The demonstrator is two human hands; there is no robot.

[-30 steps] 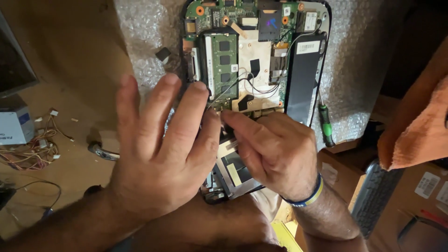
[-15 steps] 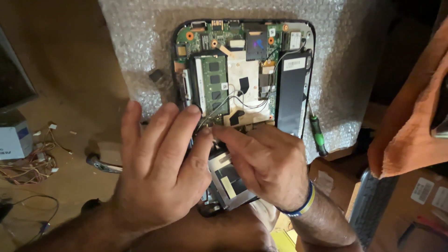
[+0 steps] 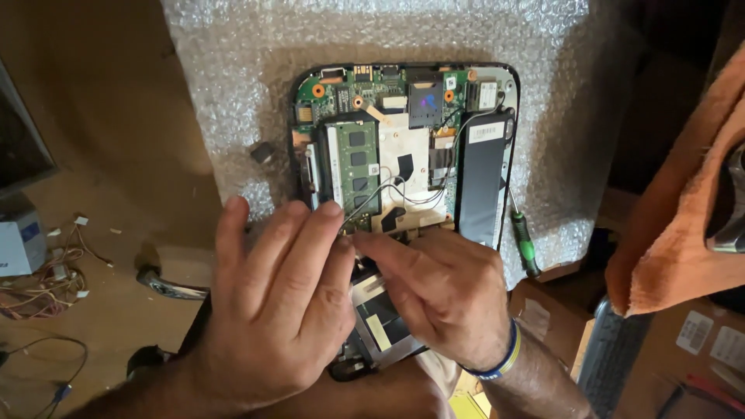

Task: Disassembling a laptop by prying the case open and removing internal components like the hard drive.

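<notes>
Both hands meet at the opened laptop's (image 3: 403, 155) near edge: right hand (image 3: 442, 299) pinches thin wires (image 3: 388, 194) just beyond its fingertips; left hand (image 3: 275, 302) lies flat, fingers spread, gripping nothing.

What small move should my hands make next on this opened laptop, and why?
Probably ease the right hand fingertip off slowly while the left hand steadies the laptop. Both hands meet at the board's lower edge, where thin wires run down to the fingertips; a quick pull might strain them. Whether anything is pinched is hidden. The screwdriver lies to the right on the bubble wrap.
</notes>
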